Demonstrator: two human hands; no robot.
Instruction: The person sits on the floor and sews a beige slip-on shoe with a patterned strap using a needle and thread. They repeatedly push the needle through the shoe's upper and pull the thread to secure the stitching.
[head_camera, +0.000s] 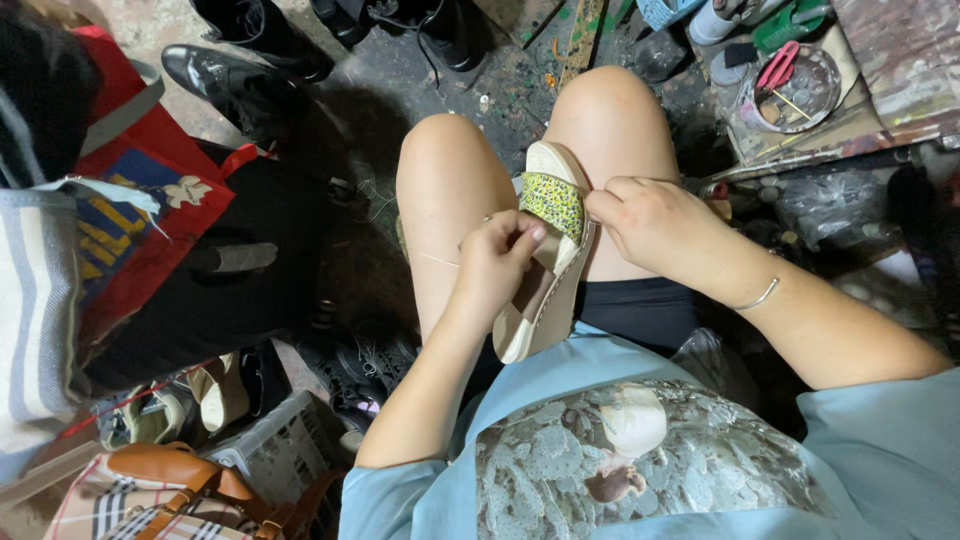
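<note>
A cream sandal (545, 300) with a yellow-green beaded strap (552, 200) lies between my bare knees, toe pointing away. My left hand (497, 262) is closed on the sandal's left edge, and a thin pale thread (437, 259) runs out from it over my left thigh. My right hand (650, 222) pinches the right end of the beaded strap where it meets the sole. A thin silver bangle (757, 296) circles my right wrist.
Black shoes (235, 80) stand on the dirty floor ahead. A red bag (150, 200) and a striped cloth (35, 300) lie at the left. A grey crate (280, 450), a plaid handbag (150, 495) and several shoes sit lower left. A round tin with scissors (790, 85) rests upper right.
</note>
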